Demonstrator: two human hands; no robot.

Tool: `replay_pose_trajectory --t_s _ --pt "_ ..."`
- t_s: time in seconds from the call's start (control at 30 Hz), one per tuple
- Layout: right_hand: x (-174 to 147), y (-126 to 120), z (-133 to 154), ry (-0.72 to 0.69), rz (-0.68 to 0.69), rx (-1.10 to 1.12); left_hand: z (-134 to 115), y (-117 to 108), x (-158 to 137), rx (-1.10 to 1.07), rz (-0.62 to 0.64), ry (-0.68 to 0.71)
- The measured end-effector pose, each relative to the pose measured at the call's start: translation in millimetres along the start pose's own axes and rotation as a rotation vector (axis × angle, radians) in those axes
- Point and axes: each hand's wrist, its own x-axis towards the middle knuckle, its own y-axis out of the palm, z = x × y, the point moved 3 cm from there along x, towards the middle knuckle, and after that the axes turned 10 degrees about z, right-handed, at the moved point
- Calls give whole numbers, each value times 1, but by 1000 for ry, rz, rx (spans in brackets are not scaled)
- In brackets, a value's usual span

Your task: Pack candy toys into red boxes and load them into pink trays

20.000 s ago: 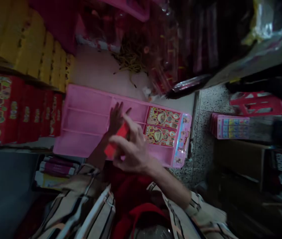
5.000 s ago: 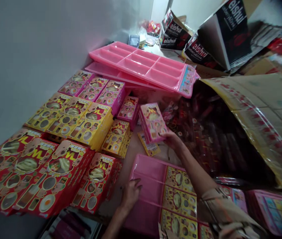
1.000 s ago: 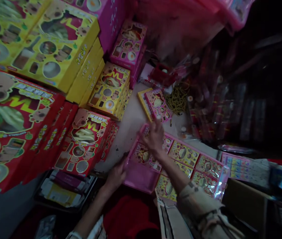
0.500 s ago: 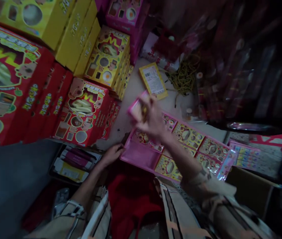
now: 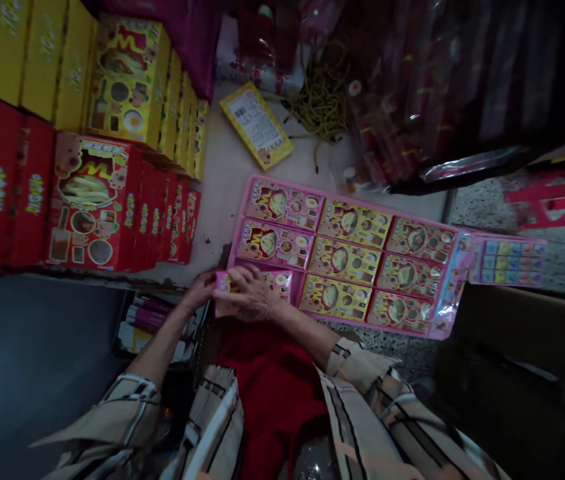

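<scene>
A small pink picture box [image 5: 283, 285] lies over the near left compartment of a long pink tray [image 5: 446, 327]. My right hand [image 5: 251, 293] is on top of it, fingers curled over its left half. At the box's left end is my left hand [image 5: 200, 291], its bent fingertips against the edge; part of the grip is hidden. Beyond my hands, the tray's other compartments hold several small boxes, among them a pink box [image 5: 282, 205], a yellow box [image 5: 340, 260] and a red box [image 5: 407, 275].
Stacks of red boxes [image 5: 93, 200] and yellow boxes [image 5: 125, 80] stand on the left of the table [image 5: 215, 207]. Behind the tray lie a yellow packet [image 5: 256, 127], a heap of cords [image 5: 317, 100] and clear-wrapped tubes [image 5: 387, 143]. A carton [image 5: 522, 333] stands at the right.
My right hand has brought the pink box down from above the tray to its near left compartment. My left hand has gone from the tray's rim to the box's end. The view has shifted.
</scene>
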Motion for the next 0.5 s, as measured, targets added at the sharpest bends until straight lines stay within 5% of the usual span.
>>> replay_pose_trajectory --t_s 0.27,0.5 --pt "14 -1 -7 264 -170 50 -7 9 -1 -58 8 -42" --pt "39 17 -5 378 -51 49 8 9 1 -61 1 -68"
